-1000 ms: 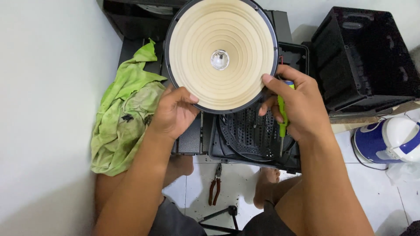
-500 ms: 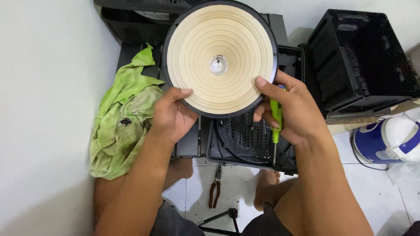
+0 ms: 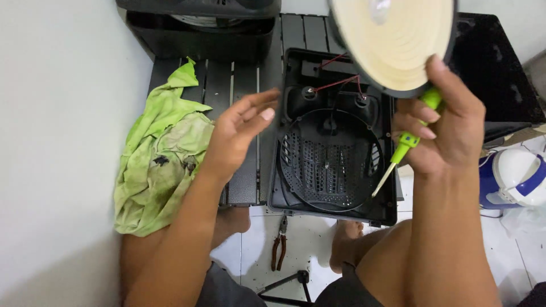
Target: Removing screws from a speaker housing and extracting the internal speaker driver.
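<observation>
My right hand (image 3: 449, 122) grips the lower rim of a round cream speaker cone (image 3: 398, 40) with a black edge, lifted toward the top of the view and partly cut off there. The same hand also pinches a green-handled screwdriver (image 3: 405, 145), its tip pointing down-left. My left hand (image 3: 239, 133) hovers open with fingers spread, holding nothing, just left of a black speaker housing (image 3: 284, 165). Inside the housing I see a perforated round grille (image 3: 333, 162) and thin red wires (image 3: 338, 82).
A stained green cloth (image 3: 162, 165) lies on the left by the white wall. Pliers (image 3: 278, 247) rest on the tiled floor between my knees. More black speaker cases stand at the top (image 3: 199, 28) and right (image 3: 500, 74). A blue and white appliance (image 3: 515, 179) sits at the right.
The cone has been lifted up and to the right off the housing, baring the grille. My left hand has let go of the rim and opened.
</observation>
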